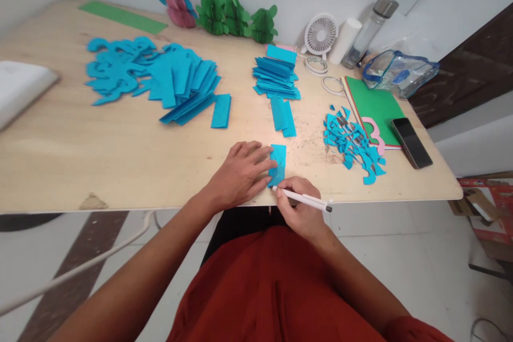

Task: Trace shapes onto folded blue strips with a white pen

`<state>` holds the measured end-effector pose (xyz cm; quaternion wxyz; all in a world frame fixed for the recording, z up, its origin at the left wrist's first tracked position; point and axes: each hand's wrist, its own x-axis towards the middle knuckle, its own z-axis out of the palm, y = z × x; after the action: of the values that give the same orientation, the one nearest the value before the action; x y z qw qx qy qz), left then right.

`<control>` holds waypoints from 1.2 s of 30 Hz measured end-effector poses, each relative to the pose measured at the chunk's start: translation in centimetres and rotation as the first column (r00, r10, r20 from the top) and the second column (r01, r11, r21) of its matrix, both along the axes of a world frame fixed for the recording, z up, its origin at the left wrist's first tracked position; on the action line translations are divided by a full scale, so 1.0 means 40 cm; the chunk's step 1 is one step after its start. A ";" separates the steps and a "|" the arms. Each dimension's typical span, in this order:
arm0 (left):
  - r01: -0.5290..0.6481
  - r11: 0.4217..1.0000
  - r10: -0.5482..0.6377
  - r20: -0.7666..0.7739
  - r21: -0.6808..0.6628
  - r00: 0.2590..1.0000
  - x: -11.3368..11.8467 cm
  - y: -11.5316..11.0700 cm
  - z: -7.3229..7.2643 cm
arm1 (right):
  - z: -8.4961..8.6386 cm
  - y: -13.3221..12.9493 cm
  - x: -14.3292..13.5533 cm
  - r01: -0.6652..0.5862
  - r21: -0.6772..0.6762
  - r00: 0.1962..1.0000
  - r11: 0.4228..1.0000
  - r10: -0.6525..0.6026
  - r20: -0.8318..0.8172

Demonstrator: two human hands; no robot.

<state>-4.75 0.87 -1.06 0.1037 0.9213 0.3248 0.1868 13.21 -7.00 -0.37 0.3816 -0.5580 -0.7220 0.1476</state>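
Note:
A small blue paper piece (279, 163) lies upright near the table's front edge, with faint drawn lines on it. My left hand (244, 173) rests flat with fingers spread, its fingertips on the paper's left side. A white pen (306, 200) is gripped in my right hand (302, 208), its tip at the paper's lower edge. Just beyond are two folded blue strips (282, 116) and a stack of blue folded pieces (276, 75). Another folded blue piece (220, 111) sits to the left, beside a large pile of blue folded paper (184, 77).
Blue cut-out shapes (116, 67) lie at left, blue scraps (348, 136) at right. A phone (411, 142) rests partly on a green sheet (377, 109). Along the back stand green paper decorations (224, 13), a fan (321, 35) and a bottle (371, 32).

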 end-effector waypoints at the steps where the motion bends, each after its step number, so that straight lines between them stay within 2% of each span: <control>1: -0.002 1.000 0.002 0.001 0.000 1.000 0.000 0.000 0.000 | -0.001 0.000 -0.001 -0.004 0.002 1.000 1.000 0.004 0.004; 10: 0.002 1.000 -0.002 0.008 0.000 1.000 -0.001 0.000 0.000 | 0.002 -0.001 0.002 -0.001 -0.006 1.000 1.000 0.001 -0.023; 26: -0.004 1.000 0.004 0.015 0.001 1.000 0.000 0.000 0.000 | 0.009 -0.002 0.012 0.076 0.000 0.997 0.997 -0.076 -0.031; 36: -0.004 1.000 0.004 0.013 -0.004 1.000 0.000 -0.001 0.005 | 0.015 -0.003 0.019 0.110 -0.058 0.992 0.992 -0.113 -0.054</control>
<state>-4.76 0.83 -0.86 0.1074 0.9191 0.3265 0.1924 13.97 -7.11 0.21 0.3942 -0.6033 -0.6741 0.1618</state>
